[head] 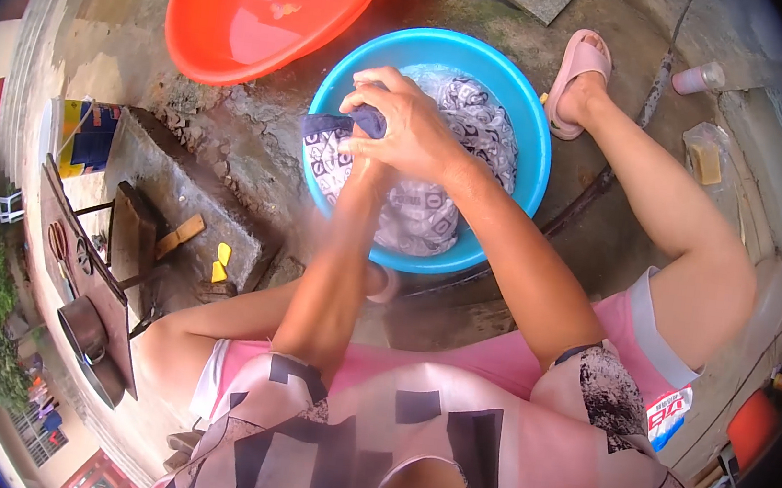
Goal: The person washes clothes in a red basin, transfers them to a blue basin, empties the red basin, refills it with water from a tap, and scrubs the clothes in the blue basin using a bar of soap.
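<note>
A blue plastic basin (539, 138) on the ground before me holds water and a wet, white patterned cloth (476, 134) with a dark blue edge band. My right hand (404, 126) grips a bunched part of that dark band over the basin's left half. Under it, my left hand (368, 141) is mostly hidden by the right one; the cloth lies against it, and its fingers' hold cannot be made out. One banded end of the cloth hangs to the left of the hands, over the basin's rim.
A red basin (199, 27) with water stands at the upper left. Left are a stone slab (184, 220) with yellow pieces (221, 262) and a board with scissors (58, 242) and a pot (83, 328). A hose (588, 198), a bagged soap bar (705, 164) and a jar (699, 78) lie right.
</note>
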Available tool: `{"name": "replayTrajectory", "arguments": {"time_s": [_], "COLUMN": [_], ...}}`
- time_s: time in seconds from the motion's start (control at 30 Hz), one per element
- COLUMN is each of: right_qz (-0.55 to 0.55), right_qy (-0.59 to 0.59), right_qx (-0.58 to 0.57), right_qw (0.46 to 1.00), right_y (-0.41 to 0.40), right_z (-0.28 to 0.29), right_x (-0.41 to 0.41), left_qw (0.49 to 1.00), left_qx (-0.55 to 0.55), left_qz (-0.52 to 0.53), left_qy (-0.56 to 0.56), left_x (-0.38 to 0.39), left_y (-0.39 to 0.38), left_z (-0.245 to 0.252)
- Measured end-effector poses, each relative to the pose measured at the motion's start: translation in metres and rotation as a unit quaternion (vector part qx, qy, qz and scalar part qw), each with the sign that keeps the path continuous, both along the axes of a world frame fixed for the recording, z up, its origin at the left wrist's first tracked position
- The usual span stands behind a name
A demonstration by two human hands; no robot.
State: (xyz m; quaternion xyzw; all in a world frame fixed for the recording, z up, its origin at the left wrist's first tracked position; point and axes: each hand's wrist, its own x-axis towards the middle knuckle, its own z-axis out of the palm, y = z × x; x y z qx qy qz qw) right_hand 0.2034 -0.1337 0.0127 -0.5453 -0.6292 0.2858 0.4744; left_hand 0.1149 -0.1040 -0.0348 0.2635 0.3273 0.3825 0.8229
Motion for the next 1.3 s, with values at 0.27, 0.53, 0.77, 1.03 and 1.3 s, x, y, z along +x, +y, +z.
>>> {"name": "replayTrajectory", "arguments": {"time_s": [0.27, 0.53, 0.77, 1.03, 1.3], "right_qz": [-0.006, 0.021, -0.065, 0.112, -0.184], "right_qy": [0.494, 0.185, -0.105, -0.054, 0.024], "right_qx": [-0.073, -0.190, -0.199, -0.227, -0.209], "right_qw": [0.866, 0.964, 0.972, 0.966, 0.960], "right_y": [0.024, 0.055, 0.062, -0.032, -0.061], "right_z": [-0.011, -0.041, -0.066, -0.102, -0.073], "right_x": [0.034, 0.042, 0.015, 0.049, 0.042], "left_qw": [0.963, 0.921, 0.732, 0.997, 0.985], "left_qx": [0.076, 0.103, 0.388, 0.022, -0.045], "left_qz": [-0.230, -0.151, -0.101, 0.035, 0.167], "left_qy": [0.122, 0.343, 0.551, 0.063, -0.024], "left_x": [0.004, 0.030, 0.022, -0.012, 0.012], "left_y": [-0.002, -0.004, 0.014, 0.026, -0.024], "left_z": [0.050, 0.001, -0.062, 0.031, 0.042]}}
